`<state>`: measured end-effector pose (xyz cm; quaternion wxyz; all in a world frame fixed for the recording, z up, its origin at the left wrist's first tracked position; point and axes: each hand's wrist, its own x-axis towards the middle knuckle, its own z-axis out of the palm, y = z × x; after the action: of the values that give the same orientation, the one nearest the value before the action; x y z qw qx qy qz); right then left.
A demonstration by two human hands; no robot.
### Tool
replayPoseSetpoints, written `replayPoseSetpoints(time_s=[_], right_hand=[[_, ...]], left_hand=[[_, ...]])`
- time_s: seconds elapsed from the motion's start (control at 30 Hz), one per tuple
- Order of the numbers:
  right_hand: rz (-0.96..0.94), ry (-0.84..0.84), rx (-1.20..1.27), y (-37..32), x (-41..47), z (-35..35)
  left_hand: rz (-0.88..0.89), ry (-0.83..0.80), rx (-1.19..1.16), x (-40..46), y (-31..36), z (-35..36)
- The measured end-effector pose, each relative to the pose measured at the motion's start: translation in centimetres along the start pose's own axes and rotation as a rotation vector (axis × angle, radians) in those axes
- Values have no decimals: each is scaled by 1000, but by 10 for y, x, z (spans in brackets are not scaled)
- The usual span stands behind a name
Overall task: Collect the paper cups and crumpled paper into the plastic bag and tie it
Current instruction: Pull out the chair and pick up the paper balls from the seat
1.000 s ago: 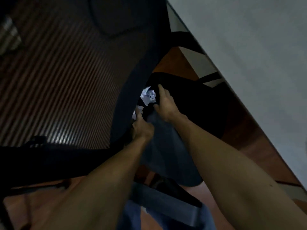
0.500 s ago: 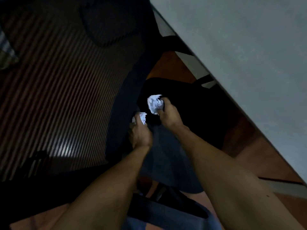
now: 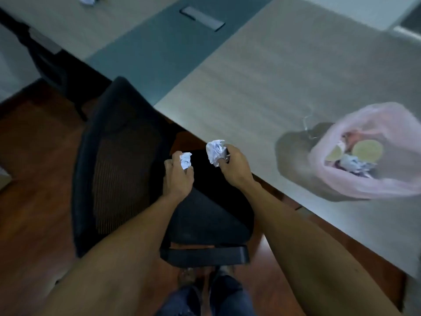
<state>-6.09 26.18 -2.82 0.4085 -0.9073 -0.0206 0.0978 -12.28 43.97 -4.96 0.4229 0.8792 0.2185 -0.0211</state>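
View has swung up from under the table: both hands now clear of the chair [image 3: 127, 169]. Left hand [image 3: 178, 176] clenches a small paper wad [image 3: 185, 160], right hand [image 3: 234, 166] a bigger wad [image 3: 215, 150], one each to save a trip. Plastic bag [image 3: 373, 179] lies open-mouthed on the table [image 3: 262, 87], cups [image 3: 366, 150] inside, ready for both.

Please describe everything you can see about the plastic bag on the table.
The plastic bag is thin, pale pink and translucent, and it looks blurred. It lies slumped on the grey table, at its right side, with its mouth open and not tied. Inside show paper cups, seen from their round openings, and crumpled paper. Neither hand touches it; only the table does. A dark shadow falls to its left.
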Motion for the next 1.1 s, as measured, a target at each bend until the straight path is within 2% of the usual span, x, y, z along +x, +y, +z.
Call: replayPoseSetpoints(time_s=[0.23, 0.43, 0.6, 0.8, 1.1], right_hand=[[67, 248, 22, -11, -53, -117], [142, 469, -40, 22, -103, -204], [262, 575, -69, 61, -126, -260], [369, 639, -84, 113, -119, -316], [480, 549, -59, 188, -77, -353]], left_hand=[[226, -82, -12, -21, 102, -6], [390, -220, -89, -50, 189, 33], [516, -307, -87, -70, 246, 74], [592, -376, -38, -73, 300, 135], [642, -517, 112, -66, 341, 224]])
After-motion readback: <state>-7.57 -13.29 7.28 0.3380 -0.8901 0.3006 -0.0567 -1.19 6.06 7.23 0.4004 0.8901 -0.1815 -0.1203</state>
